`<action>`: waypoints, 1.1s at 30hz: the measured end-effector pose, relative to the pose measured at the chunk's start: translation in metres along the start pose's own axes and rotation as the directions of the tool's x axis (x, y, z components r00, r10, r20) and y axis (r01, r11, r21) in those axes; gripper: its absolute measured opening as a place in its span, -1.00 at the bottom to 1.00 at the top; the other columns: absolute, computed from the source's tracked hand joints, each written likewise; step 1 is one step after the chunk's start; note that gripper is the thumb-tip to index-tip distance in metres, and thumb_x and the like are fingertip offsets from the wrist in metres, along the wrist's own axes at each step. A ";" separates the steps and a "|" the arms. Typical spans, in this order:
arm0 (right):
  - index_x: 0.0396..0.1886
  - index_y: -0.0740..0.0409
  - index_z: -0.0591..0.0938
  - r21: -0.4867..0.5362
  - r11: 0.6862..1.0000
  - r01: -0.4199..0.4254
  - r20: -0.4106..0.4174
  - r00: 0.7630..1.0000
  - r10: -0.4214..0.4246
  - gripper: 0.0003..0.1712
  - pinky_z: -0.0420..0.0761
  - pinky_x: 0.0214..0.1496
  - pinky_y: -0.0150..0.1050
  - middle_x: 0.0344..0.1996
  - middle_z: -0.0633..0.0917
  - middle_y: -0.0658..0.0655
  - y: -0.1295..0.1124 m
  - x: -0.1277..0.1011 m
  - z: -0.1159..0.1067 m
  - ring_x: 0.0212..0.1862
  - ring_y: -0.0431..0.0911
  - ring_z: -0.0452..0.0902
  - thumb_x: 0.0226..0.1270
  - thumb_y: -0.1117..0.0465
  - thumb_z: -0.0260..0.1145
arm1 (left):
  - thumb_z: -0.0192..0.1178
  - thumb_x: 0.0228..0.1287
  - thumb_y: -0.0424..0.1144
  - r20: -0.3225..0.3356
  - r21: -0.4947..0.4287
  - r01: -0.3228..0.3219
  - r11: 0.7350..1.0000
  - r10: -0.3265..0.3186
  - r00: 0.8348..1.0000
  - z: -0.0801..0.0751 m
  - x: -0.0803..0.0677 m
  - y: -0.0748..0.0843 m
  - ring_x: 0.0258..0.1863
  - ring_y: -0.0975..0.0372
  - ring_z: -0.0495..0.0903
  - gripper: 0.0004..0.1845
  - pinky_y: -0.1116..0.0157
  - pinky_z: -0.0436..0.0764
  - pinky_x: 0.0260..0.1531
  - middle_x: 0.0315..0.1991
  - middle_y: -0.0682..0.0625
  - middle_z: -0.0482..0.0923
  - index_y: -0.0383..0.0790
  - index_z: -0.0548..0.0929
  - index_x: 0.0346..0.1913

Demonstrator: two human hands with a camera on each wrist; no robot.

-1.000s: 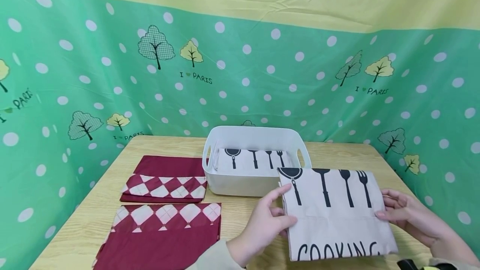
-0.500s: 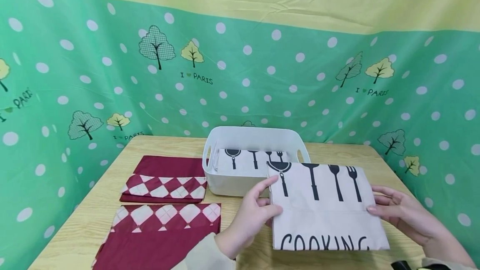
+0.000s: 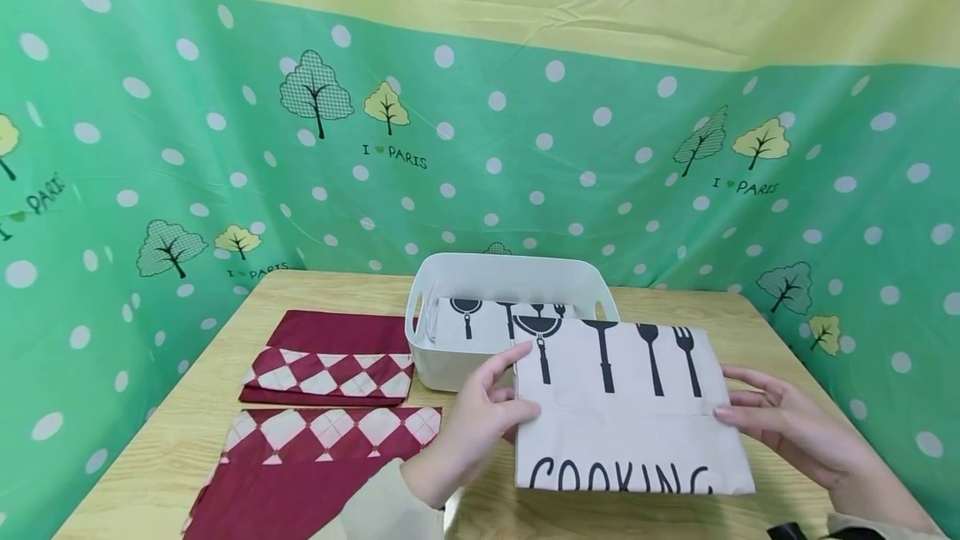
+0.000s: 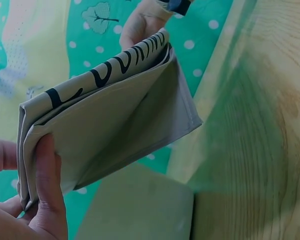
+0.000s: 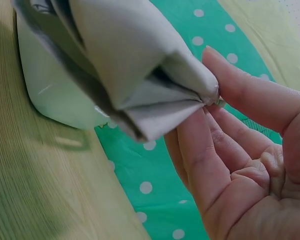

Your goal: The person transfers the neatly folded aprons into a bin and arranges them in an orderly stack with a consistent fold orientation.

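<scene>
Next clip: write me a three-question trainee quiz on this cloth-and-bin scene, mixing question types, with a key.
1. True or false: both hands hold the folded cloth printed with utensils above the table.
2. What already lies inside the white bin? A) a red cloth B) a utensil-print cloth C) nothing
3. Fill in: the two red checked cloths lie to the ___ of the bin in the head view.

Key: 1 true, left hand and right hand pinch its side edges; 2 B; 3 left.
</scene>
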State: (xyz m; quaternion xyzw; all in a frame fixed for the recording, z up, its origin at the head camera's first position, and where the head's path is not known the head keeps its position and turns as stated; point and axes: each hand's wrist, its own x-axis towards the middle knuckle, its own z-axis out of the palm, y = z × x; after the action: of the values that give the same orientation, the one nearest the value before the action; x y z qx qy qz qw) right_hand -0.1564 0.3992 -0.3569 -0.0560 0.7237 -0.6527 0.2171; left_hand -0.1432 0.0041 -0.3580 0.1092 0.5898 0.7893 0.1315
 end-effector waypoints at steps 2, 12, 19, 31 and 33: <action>0.15 -0.30 0.32 -0.024 1.000 -0.013 -0.019 1.000 0.013 -0.54 0.67 0.06 -0.27 -0.02 0.72 -0.10 -0.002 0.002 0.004 0.00 -0.15 0.68 0.48 0.33 0.14 | 0.20 0.05 -0.56 -0.004 0.008 0.000 1.000 0.000 1.000 -0.003 0.000 0.001 -0.19 0.20 0.69 -0.17 0.26 0.74 -0.33 0.21 -0.32 0.50 -0.21 0.29 0.47; 0.52 0.47 -0.15 -0.157 0.987 -0.037 -0.083 0.996 0.025 -0.07 0.65 0.04 -0.33 -0.05 0.69 -0.05 -0.012 0.008 0.023 -0.03 -0.18 0.67 0.44 0.30 0.22 | 0.21 0.09 -0.54 -0.004 0.070 0.000 0.998 0.001 1.000 -0.016 -0.001 0.011 -0.21 0.18 0.70 -0.18 0.23 0.75 -0.33 0.20 -0.36 0.52 -0.20 0.28 0.49; 0.54 0.42 -0.17 -0.221 0.973 -0.064 -0.117 0.992 0.039 -0.02 0.63 0.03 -0.35 -0.02 0.67 0.02 -0.023 0.015 0.039 -0.02 -0.20 0.65 0.42 0.24 0.26 | 0.21 0.11 -0.51 -0.013 0.127 0.001 0.992 0.000 1.000 -0.025 -0.002 0.022 -0.23 0.21 0.69 -0.19 0.30 0.71 -0.38 0.14 -0.35 0.57 -0.20 0.27 0.49; 0.49 0.26 0.08 -0.121 0.991 0.062 -0.024 0.998 -0.065 -0.25 0.69 -0.02 -0.22 -0.10 0.68 0.00 -0.031 0.027 0.048 -0.08 -0.14 0.66 0.43 0.33 0.22 | 0.22 0.13 -0.50 -0.041 0.190 0.035 0.981 -0.028 0.999 -0.039 -0.002 0.034 -0.24 0.17 0.71 -0.21 0.25 0.73 -0.34 0.08 -0.33 0.60 -0.15 0.29 0.48; 0.49 0.29 0.06 -0.125 0.990 0.065 -0.022 0.997 -0.069 -0.23 0.70 -0.03 -0.20 -0.11 0.67 0.02 -0.034 0.029 0.050 -0.09 -0.13 0.66 0.43 0.33 0.23 | 0.22 0.14 -0.51 -0.034 0.197 0.034 0.980 -0.027 0.999 -0.042 -0.002 0.037 -0.23 0.16 0.72 -0.21 0.24 0.74 -0.34 0.09 -0.34 0.60 -0.16 0.28 0.48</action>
State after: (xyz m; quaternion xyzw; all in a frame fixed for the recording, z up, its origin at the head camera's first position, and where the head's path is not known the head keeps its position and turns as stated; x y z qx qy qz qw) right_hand -0.1703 0.3373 -0.3339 -0.0852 0.7633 -0.6140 0.1818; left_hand -0.1578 -0.0446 -0.3347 0.1005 0.6688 0.7263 0.1230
